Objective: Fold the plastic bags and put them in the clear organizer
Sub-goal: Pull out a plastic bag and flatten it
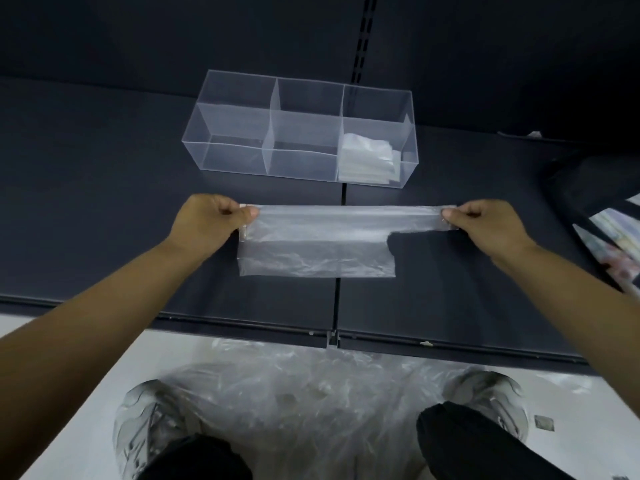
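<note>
Head view looks down, and some things are hard to see. The ends of the plastic bag (317, 244) are tucked away inside both hands. The left hand (207, 220) has its grip clamped on the bag's left end, thumb on top and fingers curled under. The right hand (491, 223) has its grip clamped on the right end the same way. The bag is pulled into a long strip between them, just above the shelf (104, 209), and its lower part hangs down on the left side and touches the shelf. Behind the bag, near but not touching, sits the clear organizer (232, 157) with three boxes in a row. The right box holds folded bags (367, 161); I cannot count them. The other two boxes look see-through, so the dark shelf shows behind their walls. At the right edge a dark thing (585, 188) with bright bits in it is cut off, and I cannot tell what it is. Down low, a big pile of bags (311, 393) lies on the pale floor (86, 358); it is blurry. It covers part of two grey shoes (145, 420), and black trouser legs (460, 441) hide more of them. The shelf is dark and flat, with a seam down the middle. Its dark back wall (173, 36) has a strip of little slots (363, 36).
</note>
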Motion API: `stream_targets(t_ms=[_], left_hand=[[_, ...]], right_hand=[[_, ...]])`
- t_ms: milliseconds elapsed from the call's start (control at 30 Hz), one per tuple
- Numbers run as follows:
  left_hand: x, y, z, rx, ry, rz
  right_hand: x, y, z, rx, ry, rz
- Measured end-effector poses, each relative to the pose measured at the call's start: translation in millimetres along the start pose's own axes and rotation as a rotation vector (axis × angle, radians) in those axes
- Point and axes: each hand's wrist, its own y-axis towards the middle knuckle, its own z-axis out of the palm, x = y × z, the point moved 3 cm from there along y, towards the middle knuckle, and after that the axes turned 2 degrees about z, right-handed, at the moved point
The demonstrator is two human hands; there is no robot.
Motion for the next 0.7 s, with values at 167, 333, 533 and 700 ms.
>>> stream_targets(t_ms=[167, 333, 533, 700], left_hand=[[-23, -26, 8, -0.271, 0.316, 0.385], [-28, -61, 56, -0.009, 0.489, 0.647], [-11, -63, 69, 0.123, 0.621, 0.656], [6, -61, 61, 0.143, 0.807, 0.576]], right_hand=[[5, 1, 4, -0.039, -0.108, 0.031], [58, -33, 16, -0.365, -0.381, -0.261], [112, -93, 125, 0.258, -0.316, -0.722], [71, -82, 142, 0.206, -0.696, -0.697]])
